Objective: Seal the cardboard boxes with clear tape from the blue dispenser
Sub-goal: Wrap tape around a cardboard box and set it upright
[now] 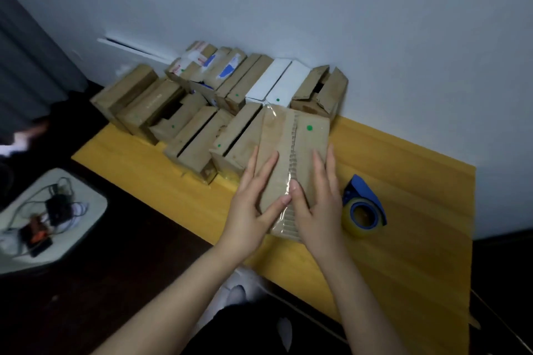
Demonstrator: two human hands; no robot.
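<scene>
— Where is the brown cardboard box?
— Flat on the yellow table, in front of the row of other cardboard boxes. The blue tape dispenser stands just beside it on the right.
— And the hands?
— The left hand and right hand lie on its top, fingers straight, grasping nothing. The thumbs press the strip of clear tape along the seam.
— How will it handle?
— Probably light, stiff at the edges, giving at the flaps. The long sides look like the safest hold.
</scene>
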